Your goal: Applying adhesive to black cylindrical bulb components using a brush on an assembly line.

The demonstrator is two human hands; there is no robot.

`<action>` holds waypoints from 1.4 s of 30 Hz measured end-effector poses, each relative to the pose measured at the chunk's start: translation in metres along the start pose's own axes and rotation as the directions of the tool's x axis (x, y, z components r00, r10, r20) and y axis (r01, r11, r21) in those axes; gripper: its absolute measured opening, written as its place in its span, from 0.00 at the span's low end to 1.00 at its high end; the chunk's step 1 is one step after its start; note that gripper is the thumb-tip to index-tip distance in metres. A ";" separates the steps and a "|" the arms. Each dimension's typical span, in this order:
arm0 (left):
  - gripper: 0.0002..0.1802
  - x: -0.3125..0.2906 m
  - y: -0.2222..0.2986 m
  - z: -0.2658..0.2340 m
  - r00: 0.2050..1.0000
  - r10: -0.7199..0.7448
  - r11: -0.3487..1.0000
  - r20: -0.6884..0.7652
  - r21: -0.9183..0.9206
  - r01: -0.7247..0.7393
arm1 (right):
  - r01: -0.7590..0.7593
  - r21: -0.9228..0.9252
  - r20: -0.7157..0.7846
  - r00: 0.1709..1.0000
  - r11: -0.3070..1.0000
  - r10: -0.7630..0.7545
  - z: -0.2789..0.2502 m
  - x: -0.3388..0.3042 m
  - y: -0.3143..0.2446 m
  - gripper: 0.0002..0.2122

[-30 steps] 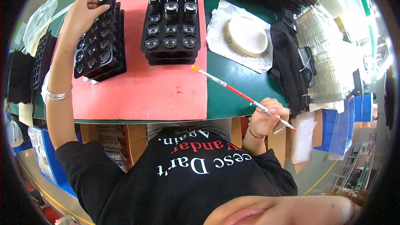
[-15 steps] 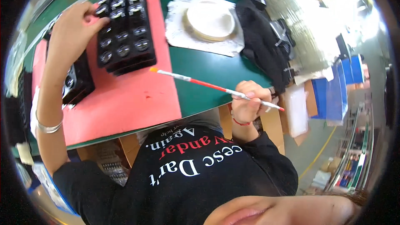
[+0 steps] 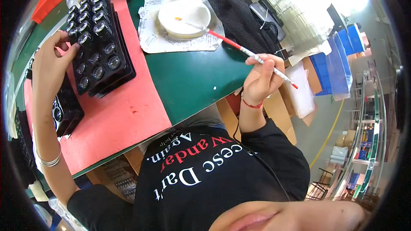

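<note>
My right hand [image 3: 261,79] grips a thin red-and-white brush [image 3: 244,50]. Its tip reaches into a shallow white dish [image 3: 185,17] that sits on a sheet of printed paper [image 3: 158,42]. My left hand [image 3: 51,64] rests on the left edge of a black tray [image 3: 96,55] filled with several small round lens-like parts. That tray lies on a red mat [image 3: 128,115] spread over a green table [image 3: 192,81]. A silver bangle circles my left wrist.
A second black tray [image 3: 66,113] lies under my left forearm. A black mesh bag [image 3: 242,19] sits beside the dish. Clear plastic trays [image 3: 295,13] are stacked at the far right, with blue bins [image 3: 338,64] and cardboard below the table edge.
My right hand has risen from the table's front edge and swung the brush so its tip now lies in the white dish. The view has shifted right; my left hand stays on the tray.
</note>
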State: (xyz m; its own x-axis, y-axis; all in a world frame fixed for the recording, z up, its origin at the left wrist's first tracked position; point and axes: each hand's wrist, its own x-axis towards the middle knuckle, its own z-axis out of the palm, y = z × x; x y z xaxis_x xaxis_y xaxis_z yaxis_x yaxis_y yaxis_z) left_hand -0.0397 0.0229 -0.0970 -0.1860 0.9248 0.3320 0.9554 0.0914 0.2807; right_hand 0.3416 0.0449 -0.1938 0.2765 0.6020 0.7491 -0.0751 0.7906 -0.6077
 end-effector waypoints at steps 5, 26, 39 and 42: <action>0.15 -0.006 0.016 -0.006 0.994 0.026 0.997 -0.110 -0.067 -0.033 | -0.037 -0.265 0.050 0.997 0.963 0.052 0.000 0.015 -0.003 0.06; 0.15 -0.150 0.084 0.056 0.944 -0.147 0.241 0.296 -0.915 0.324 | -0.004 -0.494 0.154 0.984 0.870 0.092 0.006 0.027 0.007 0.08; 0.14 -0.143 0.081 0.048 0.890 -0.242 0.106 0.385 -0.902 0.419 | -0.375 0.458 0.220 0.926 0.806 0.306 0.015 -0.008 -0.007 0.13; 0.14 -0.142 0.080 0.048 0.894 -0.237 0.104 0.379 -0.905 0.412 | -0.380 0.417 0.308 0.914 0.826 0.265 0.018 -0.015 -0.010 0.13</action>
State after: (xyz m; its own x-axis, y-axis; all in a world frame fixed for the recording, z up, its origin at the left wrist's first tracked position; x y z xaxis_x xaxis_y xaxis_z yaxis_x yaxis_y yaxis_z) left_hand 0.0744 -0.0831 -0.1647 -0.3054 0.9457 -0.1112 -0.1852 0.0556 0.9811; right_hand 0.3208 0.0295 -0.1943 -0.0624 0.7939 0.6049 -0.5663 0.4709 -0.6765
